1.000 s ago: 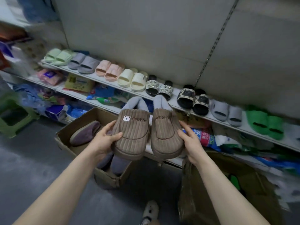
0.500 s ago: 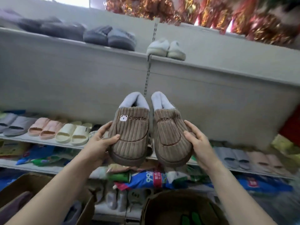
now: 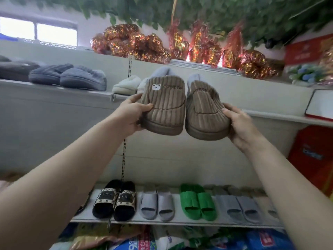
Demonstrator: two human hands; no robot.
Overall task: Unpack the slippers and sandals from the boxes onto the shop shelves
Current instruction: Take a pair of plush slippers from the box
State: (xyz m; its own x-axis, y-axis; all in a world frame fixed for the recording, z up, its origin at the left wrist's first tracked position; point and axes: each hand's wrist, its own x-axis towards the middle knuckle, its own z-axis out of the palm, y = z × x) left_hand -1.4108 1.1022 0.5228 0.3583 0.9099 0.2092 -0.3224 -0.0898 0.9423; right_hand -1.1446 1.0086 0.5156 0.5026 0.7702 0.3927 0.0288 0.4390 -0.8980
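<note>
The step in hand looks like shelving one pair: two brown corduroy slippers are up in the air in front of the upper shelf (image 3: pixel 270 115), not yet set down on it. The left hand (image 3: pixel 132 114) grips the bear slipper (image 3: pixel 164 103) at its toe, thumb laid across the ribbed upper and fingers curled under the sole. The right hand (image 3: pixel 239 123) holds the second slipper (image 3: pixel 205 112) the same way at its outer toe edge, thumb on top (its fingers beneath are mostly hidden). The two slippers sit side by side, close together, toes toward the person and pale-lined heels pointing at the shelf.

On that shelf a white pair (image 3: pixel 126 85) stands just left of the bear slipper, partly behind it in this view, and grey-blue slippers (image 3: pixel 82 78) lie further left. To the right the shelf edge runs bare as far as a red-edged white board (image 3: pixel 320 103). The lower shelf (image 3: pixel 180 223) already carries rows of sandals, among them a green pair (image 3: pixel 197 202).

The next move probably calls for carrying both slippers forward over the lip, heels first, and lowering the soles flat onto the free stretch right of the white pair. They need to stay level and together, with care that the bear slipper does not nudge its white neighbour, before either grip loosens.
</note>
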